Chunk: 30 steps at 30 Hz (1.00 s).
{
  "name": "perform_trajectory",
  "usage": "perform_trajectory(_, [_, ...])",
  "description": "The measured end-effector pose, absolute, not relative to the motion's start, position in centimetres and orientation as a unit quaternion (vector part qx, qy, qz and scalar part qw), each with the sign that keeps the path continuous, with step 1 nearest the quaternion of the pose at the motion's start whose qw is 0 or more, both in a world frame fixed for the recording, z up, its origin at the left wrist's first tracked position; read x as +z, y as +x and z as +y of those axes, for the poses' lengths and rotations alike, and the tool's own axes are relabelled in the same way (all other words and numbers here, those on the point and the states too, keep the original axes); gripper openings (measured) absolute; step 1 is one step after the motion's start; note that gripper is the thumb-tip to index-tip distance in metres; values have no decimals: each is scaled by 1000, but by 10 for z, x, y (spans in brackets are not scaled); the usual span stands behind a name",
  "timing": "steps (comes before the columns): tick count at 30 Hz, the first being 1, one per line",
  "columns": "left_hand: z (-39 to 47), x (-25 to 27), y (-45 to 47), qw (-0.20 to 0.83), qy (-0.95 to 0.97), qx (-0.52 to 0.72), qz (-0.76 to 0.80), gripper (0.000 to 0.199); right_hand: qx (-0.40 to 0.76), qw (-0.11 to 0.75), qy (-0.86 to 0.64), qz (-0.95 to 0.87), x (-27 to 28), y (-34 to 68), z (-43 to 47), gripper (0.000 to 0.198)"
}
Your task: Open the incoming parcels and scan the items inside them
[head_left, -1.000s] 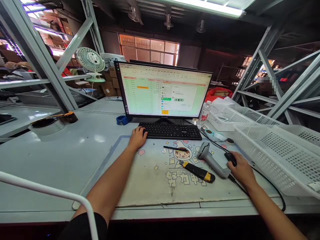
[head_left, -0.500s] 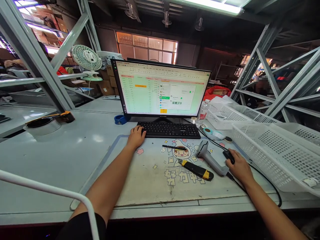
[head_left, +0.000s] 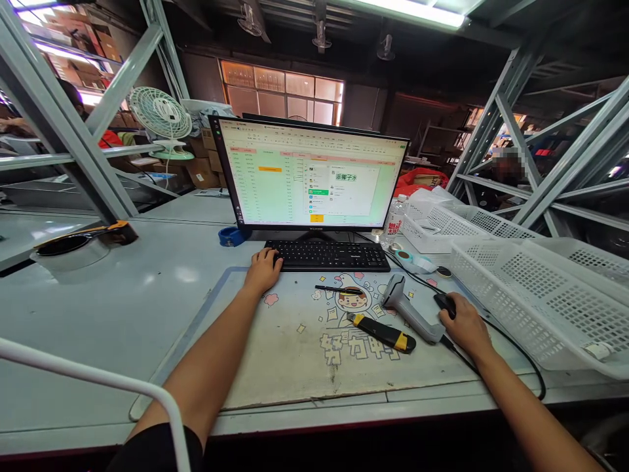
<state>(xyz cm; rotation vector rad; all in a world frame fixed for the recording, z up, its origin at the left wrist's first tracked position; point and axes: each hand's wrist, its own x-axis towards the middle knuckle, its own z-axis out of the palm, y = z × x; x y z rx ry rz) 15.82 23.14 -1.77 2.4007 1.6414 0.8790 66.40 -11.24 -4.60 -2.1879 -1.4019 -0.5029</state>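
My left hand [head_left: 264,269] rests at the left end of a black keyboard [head_left: 324,256], its fingers laid over the keys. At the right, my right hand [head_left: 466,322] is wrapped round a black computer mouse [head_left: 445,304] on the desk mat [head_left: 275,354]. Between my arms lie a grey barcode scanner [head_left: 410,309], a black and yellow utility knife [head_left: 386,333] and a black pen [head_left: 339,289]. Behind the keyboard stands a monitor [head_left: 265,190] showing a spreadsheet with a chat window over it.
White plastic baskets [head_left: 521,308] line the right side, near a clear bottle [head_left: 396,219]. Tape in a dispenser [head_left: 73,252] lies at the left, with a blue tape roll [head_left: 233,236] by the monitor. A white curved bar [head_left: 98,370] crosses the lower left. A green fan [head_left: 162,115] stands behind.
The chat window's content has shifted, with the large text now higher up. The view has moved slightly; both hands stay in place on keyboard and mouse.
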Motion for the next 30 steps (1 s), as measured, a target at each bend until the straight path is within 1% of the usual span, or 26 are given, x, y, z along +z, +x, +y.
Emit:
perform_trajectory(2, [231,-17,158,53,790,289,538,53,-177,249,-805,-508,-46,664,-113,44])
perform_trajectory(7, [229,-14,158,59,787,284,544,53,-188,241,-791,-530,-45,665,-113,53])
perform_trajectory(11, [227,-11,158,67,788,278,546,54,-177,234,-812,-504,-45,664,-113,50])
perform_trajectory(15, [226,-10,158,68,788,279,545,53,-187,237,-800,-519,-46,664,-112,53])
perform_trajectory(20, [225,-10,158,68,790,279,542,52,-182,238,-807,-508,-45,663,-113,44])
perform_trajectory(25, [227,-12,158,65,789,280,543,52,-191,241,-791,-528,-42,660,-116,47])
perform_trajectory(30, [228,-12,158,65,788,282,544,52,-202,231,-788,-534,-44,661,-117,46])
